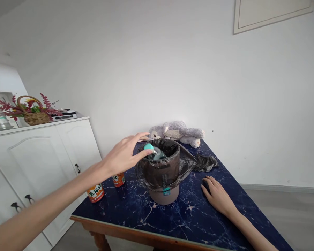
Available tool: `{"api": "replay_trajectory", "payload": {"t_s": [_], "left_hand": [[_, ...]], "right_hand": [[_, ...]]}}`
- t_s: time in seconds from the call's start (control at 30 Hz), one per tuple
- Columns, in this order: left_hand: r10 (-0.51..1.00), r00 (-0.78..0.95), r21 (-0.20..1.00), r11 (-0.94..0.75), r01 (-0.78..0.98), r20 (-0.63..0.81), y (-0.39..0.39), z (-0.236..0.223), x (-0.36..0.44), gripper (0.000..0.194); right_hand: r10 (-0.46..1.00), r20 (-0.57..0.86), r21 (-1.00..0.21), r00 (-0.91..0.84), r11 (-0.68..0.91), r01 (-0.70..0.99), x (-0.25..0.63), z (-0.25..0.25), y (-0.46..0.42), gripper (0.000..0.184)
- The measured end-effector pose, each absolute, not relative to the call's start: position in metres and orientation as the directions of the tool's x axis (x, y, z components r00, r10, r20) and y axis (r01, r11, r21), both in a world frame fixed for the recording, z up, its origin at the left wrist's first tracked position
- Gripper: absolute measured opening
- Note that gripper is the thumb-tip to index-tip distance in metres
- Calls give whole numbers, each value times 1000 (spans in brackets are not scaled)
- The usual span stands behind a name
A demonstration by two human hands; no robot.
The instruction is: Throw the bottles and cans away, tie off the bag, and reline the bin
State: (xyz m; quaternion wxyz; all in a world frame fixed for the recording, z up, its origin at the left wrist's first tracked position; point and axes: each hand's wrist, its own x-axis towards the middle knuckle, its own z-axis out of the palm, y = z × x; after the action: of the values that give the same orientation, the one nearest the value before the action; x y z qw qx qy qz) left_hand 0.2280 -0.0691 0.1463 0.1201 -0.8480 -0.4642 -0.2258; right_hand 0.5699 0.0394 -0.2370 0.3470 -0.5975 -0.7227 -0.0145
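My left hand (125, 155) reaches over the rim of a small waste bin (164, 195) lined with a dark plastic bag (157, 170). Its fingers are stretched out and apart, just beside a clear plastic bottle with a teal cap (149, 147) that sits tilted inside the bin. I cannot see the fingers gripping the bottle. My right hand (216, 195) lies flat, palm down, on the dark blue marbled table (172, 219) to the right of the bin, holding nothing.
Two orange-labelled bottles (95, 192) (118, 180) stand at the table's left edge. A grey plush toy (176, 132) lies at the far edge by the wall. A white cabinet (36, 164) with a flower basket (35, 113) stands at the left.
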Motion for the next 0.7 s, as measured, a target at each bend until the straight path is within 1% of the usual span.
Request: {"api": "replay_trajectory", "payload": {"t_s": [0.03, 0.1, 0.13, 0.2, 0.23, 0.27, 0.33, 0.4, 0.5, 0.6, 0.7], "left_hand": [[745, 456, 39, -540, 841, 486, -65, 144, 228, 57], [752, 405, 85, -517, 852, 521, -52, 143, 221, 54], [752, 378, 82, -495, 865, 540, -43, 143, 213, 54], [776, 353, 18, -424, 905, 523, -23, 141, 190, 53], [805, 350, -38, -379, 924, 479, -12, 137, 176, 54], [852, 339, -94, -329, 939, 400, -2, 133, 161, 55], [947, 253, -180, -218, 959, 200, 16, 118, 132, 61], [979, 180, -192, -160, 968, 93, 27, 98, 107, 68], [996, 88, -191, -86, 978, 2, 34, 66, 84, 78], [999, 31, -187, -33, 982, -14, 34, 40, 74, 79], [999, 2, -179, 6, 984, 43, 35, 32, 74, 72]], "right_hand": [[855, 517, -394, -44, 284, 874, 570, -236, 39, 55], [855, 516, -391, -51, 288, 874, 570, -236, 39, 55], [854, 518, -389, -55, 293, 873, 570, -235, 39, 55], [848, 527, -391, -56, 300, 870, 570, -235, 39, 53], [846, 531, -393, -54, 302, 869, 570, -235, 39, 52], [844, 535, -396, -50, 302, 867, 570, -235, 39, 51], [844, 534, -399, -48, 302, 866, 570, -234, 38, 51], [847, 529, -399, -51, 301, 866, 570, -234, 38, 52], [850, 524, -398, -54, 300, 867, 569, -233, 38, 53], [851, 523, -403, -47, 295, 866, 568, -232, 37, 52], [851, 523, -403, -47, 296, 866, 568, -230, 37, 52]]}}
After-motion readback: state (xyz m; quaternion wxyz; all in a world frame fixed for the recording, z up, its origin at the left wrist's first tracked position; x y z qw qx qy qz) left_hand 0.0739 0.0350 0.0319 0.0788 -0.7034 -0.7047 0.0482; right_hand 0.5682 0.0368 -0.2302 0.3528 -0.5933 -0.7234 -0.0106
